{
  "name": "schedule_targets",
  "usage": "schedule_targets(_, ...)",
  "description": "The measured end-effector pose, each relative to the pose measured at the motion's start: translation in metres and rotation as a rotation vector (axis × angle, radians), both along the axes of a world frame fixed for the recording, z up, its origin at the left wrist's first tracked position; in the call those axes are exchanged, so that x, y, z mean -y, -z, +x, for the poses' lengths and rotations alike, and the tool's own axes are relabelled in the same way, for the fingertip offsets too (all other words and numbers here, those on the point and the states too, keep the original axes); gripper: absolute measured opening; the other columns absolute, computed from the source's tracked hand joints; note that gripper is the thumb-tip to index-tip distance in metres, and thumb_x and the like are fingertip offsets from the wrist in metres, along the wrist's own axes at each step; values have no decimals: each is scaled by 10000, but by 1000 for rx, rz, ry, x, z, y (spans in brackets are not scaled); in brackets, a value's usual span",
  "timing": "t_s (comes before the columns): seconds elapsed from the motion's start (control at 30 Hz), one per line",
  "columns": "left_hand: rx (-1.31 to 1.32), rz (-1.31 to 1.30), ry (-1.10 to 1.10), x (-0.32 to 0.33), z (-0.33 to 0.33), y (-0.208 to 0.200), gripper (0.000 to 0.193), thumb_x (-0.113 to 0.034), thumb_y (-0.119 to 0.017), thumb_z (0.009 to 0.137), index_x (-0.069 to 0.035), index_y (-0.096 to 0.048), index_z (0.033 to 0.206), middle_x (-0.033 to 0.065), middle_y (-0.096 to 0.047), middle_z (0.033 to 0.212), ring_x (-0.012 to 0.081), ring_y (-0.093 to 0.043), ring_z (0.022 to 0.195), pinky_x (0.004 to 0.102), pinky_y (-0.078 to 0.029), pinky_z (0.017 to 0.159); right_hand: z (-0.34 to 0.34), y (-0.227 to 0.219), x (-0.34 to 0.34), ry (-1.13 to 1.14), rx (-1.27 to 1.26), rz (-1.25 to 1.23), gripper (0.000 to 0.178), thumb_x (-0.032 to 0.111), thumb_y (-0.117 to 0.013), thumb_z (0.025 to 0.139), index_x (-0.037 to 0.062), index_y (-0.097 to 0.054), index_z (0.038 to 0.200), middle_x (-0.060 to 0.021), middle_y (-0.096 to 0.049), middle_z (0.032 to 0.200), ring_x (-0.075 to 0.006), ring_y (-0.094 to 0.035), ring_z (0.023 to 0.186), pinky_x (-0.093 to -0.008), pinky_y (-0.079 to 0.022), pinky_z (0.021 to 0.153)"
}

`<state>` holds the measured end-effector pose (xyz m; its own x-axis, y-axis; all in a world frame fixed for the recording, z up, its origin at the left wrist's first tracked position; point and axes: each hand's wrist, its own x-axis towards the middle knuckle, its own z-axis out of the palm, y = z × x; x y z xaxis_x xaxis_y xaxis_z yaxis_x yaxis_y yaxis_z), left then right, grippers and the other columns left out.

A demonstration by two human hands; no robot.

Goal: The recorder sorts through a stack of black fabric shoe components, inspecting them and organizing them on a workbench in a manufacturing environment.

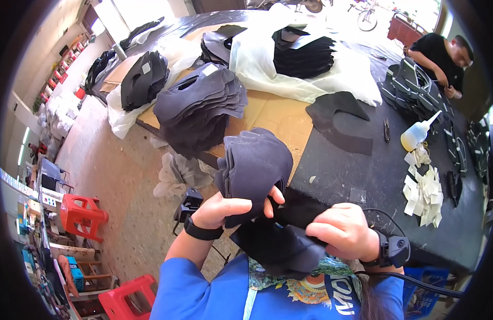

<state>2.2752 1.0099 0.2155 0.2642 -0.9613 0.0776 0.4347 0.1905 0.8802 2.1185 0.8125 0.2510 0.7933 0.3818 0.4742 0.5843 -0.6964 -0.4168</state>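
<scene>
In front of my body I hold a stack of dark grey cut fabric pieces (257, 160), their curved edges fanned at the top. My left hand (217, 210) grips the stack from its left side, thumb on top and fingertips showing past its right edge. Closed beside it, my right hand (345, 229) pinches the black lower part of the pieces, which hangs bent toward my lap. How many layers lie between the right fingers is hidden. A single curved dark piece (342, 122) lies flat on the black table (337, 170) beyond my hands.
Taller piles of grey pieces (204, 101) stand beyond the stack, near white plastic sheeting (252, 74). To the right are a squeeze bottle (414, 136), small snips (386, 129) and white paper tags (423, 197). A co-worker (435, 61) handles pieces at far right. Red stools (84, 217) stand left.
</scene>
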Motion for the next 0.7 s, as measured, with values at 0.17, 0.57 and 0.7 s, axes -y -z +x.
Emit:
schedule_targets(0.17, 59, 61, 5, 1, 14, -4, 439, -285, -563, 754, 39, -534, 1049, 120, -557, 1058, 132, -551, 884, 270, -411, 808, 2, -38, -1, 69, -196, 13, 216, 169, -680, 638, 93, -532, 775, -53, -518, 607, -226, -536, 509, -313, -426, 454)
schedule_targets(0.57, -21, -62, 190, 28, 4, 2, 819, -361, -645, 623, 61, -309, 1238, 218, -549, 1018, 292, -548, 980, 367, -420, 887, 102, -31, 31, -84, -403, 109, 260, 220, -684, 702, -4, -578, 778, -132, -547, 631, -247, -531, 577, -300, -416, 564)
schedule_targets(0.7, -51, 73, 204, 24, 7, 0, 902, -440, -641, 594, 81, -295, 1244, 239, -561, 944, 294, -594, 838, 340, -484, 758, 92, -25, 46, -7, -524, 91, 317, 220, -709, 691, 21, -578, 901, -77, -582, 731, -169, -547, 644, -270, -431, 615)
